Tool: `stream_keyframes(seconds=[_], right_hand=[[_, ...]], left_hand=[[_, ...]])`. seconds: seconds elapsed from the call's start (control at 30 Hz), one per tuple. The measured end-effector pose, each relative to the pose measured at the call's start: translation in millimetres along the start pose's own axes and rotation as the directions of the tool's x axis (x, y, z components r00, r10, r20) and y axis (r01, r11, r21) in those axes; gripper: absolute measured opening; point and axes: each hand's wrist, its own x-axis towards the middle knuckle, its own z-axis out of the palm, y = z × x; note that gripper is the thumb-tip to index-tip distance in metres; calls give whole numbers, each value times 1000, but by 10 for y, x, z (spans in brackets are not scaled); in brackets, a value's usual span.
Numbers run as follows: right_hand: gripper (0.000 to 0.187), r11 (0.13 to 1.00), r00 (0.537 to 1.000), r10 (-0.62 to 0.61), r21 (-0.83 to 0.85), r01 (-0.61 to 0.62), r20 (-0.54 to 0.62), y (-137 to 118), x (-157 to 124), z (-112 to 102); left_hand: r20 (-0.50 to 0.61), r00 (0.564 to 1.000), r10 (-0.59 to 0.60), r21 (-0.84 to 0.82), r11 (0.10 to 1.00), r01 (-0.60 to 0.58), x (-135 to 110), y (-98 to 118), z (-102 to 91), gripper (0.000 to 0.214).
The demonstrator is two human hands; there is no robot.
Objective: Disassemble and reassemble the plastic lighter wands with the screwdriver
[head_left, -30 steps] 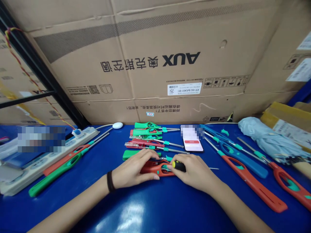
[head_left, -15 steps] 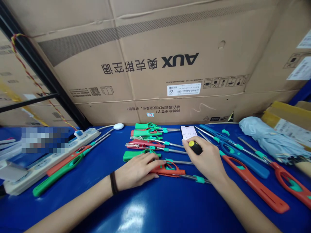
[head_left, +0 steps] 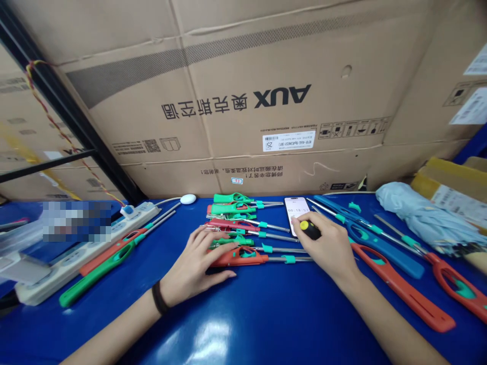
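Lighter point(head_left: 249, 258), red, lies at the near edge of the middle row, between the two hands, its long axis running left to right: handle toward the left hand point(head_left: 196, 266), metal tube toward the right hand point(head_left: 329, 243). The left hand is the nearer to its body, covering the handle end. That hand is spread, fingers apart and lightly bent, with nothing in its grasp; how firmly it rests on the handle I cannot tell. The right hand sits past the tube, closed around a yellow-and-black screwdriver point(head_left: 311, 229), with a fingertip at the lower part of the phone point(head_left: 294, 203); whether it touches the screen is unclear. The tube's tip ends by the right hand, perhaps hidden under it.

Just beyond the red body lies a green lighter point(head_left: 239, 240), partly under the left fingers, with others behind it in roughly parallel lines. The table point(head_left: 236, 324) is glossy blue. A power strip point(head_left: 28, 293) stands at the left, blue lighters point(head_left: 403, 261) lie to the right, and a big carton point(head_left: 236, 66), its print upside down, walls off the back.
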Motion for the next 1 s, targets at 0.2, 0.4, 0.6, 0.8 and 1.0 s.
stream_keyframes(seconds=[0.2,0.4,0.6,0.8,1.0], right_hand=[[19,996,997,-70,-56,67,-45,143,13,-12],[16,977,977,-212,-16,212,18,71,-1,-71],[14,929,911,-369,80,360,183,-130,-109,-58],[16,894,841,-447,157,419,304,-208,-245,43],[14,897,853,-441,160,412,278,-162,-254,92]], left_hand=[[-331,916,-229,-9,971,239,-130,10,-321,21],[-201,908,-367,-78,930,359,-410,-113,-103,23],[-173,920,-351,-95,936,339,-491,-137,99,20],[-58,953,-296,-151,947,285,-462,-28,110,19],[33,967,-254,-189,948,255,-440,81,96,28]])
